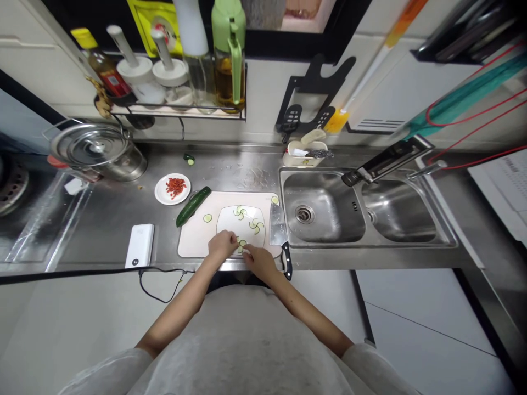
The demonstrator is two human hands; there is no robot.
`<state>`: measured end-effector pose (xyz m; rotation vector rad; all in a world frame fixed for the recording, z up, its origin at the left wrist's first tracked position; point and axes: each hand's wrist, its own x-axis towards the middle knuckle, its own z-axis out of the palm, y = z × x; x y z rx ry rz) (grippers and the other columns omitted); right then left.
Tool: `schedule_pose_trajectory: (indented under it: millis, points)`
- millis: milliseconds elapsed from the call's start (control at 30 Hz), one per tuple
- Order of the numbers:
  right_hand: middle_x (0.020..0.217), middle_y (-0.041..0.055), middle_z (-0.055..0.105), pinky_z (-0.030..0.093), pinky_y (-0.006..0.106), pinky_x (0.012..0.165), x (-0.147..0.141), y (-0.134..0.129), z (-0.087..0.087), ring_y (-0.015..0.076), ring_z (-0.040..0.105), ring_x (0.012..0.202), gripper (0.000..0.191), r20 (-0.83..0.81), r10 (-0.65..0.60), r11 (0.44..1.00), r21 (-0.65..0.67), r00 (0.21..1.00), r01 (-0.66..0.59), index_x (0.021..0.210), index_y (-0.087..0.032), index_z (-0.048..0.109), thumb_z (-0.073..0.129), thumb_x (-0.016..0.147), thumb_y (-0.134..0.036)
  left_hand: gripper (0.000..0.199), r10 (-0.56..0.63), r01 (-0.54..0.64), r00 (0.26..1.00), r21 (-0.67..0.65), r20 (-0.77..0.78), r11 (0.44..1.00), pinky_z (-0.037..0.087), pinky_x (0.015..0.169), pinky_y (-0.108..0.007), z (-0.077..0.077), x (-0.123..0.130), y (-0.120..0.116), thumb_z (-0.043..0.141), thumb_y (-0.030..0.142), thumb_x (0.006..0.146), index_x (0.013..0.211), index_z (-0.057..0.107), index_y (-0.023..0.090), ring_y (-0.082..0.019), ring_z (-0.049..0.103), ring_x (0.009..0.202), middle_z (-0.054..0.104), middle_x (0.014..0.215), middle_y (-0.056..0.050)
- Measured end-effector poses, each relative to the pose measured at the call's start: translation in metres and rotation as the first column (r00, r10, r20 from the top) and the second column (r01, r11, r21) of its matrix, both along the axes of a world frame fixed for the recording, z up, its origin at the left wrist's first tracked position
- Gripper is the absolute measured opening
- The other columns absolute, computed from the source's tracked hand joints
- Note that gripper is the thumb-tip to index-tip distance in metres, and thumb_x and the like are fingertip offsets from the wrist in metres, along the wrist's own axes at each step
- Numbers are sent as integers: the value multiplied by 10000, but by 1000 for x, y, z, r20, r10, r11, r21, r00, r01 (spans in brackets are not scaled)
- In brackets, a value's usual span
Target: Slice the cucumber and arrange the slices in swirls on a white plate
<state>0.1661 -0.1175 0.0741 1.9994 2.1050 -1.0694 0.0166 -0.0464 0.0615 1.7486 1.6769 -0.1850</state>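
Over the front of a white square plate (224,219), my left hand (222,244) is closed in a pinch at a cut cucumber slice (241,244). My right hand (260,260) has its fingers pressed together at the same slice, from the other side. Two pinwheel shapes of cut cucumber, one at the back (239,212) and one at the right (256,225), lie on the plate. Under the plate is a pale cutting board (193,241), with a cucumber (193,206) across its left corner and a round slice (207,218) beside the plate. A cleaver (278,225) rests on the board's right edge.
A small plate (158,193) of red bits, a cucumber end (189,159), a white power bank (140,245) with a cable and a lidded steel pot (123,162) are on the left. The double sink (325,241) is at the right. Bottles and jars stand on a wall rack (185,111).
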Motion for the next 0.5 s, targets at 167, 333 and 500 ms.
schedule_pose_trajectory:
  millis: [167, 333, 500]
  points:
    - [945, 71, 728, 387, 256, 708, 11, -3, 0, 201, 654, 897, 370, -15, -86, 996, 14, 996, 86, 1243, -208, 597, 407, 951, -335, 111, -5, 5, 1000, 34, 17, 999, 367, 609, -246, 4, 1, -5, 595, 284, 764, 718, 678, 227, -171, 601, 750, 699, 826, -29]
    - [851, 66, 724, 378, 237, 657, 24, -5, -3, 178, 654, 777, 340, -65, -164, 982, 80, 984, 169, 1189, -193, 632, 429, 940, -304, 134, -7, 6, 1000, 46, 21, 999, 358, 603, -248, 6, 1, -6, 585, 305, 771, 708, 675, 228, -179, 610, 755, 705, 828, -33]
    - [782, 49, 713, 372, 236, 650, 30, -3, -6, 176, 650, 739, 315, -97, -189, 967, 155, 977, 203, 1143, -206, 655, 449, 928, -309, 132, -3, -1, 998, 65, 62, 998, 337, 582, -251, 6, -1, -7, 577, 308, 765, 704, 666, 232, -181, 613, 759, 703, 858, -25]
